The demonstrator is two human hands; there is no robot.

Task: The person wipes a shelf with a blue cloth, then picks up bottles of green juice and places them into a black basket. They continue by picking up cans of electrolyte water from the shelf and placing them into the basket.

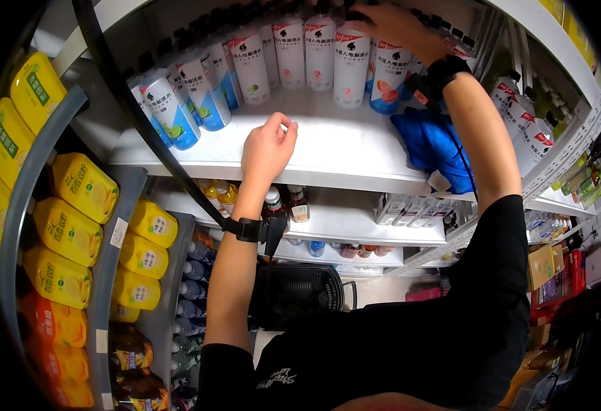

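Note:
My right hand (389,29) reaches to the back of the white shelf (314,130), its fingers around the top of a white drink bottle (352,72). That bottle's cap is hidden by the fingers. Beside it on the right stands a blue-and-white bottle (387,79) with a grapefruit picture. Over the shelf's front part, my left hand (271,145) is curled closed with nothing visible in it. The nearest bottle to it is a white one with a green fruit picture (250,68). A crumpled blue cloth (434,147) lies under my right forearm, partly over the shelf's edge.
Blue-and-white bottles (170,109) stand at the shelf's left. A dark strap (136,103) crosses the left side. Racks of yellow bottles (67,233) rise at left. Below are a shelf with sauce bottles (299,204) and a black basket (297,294).

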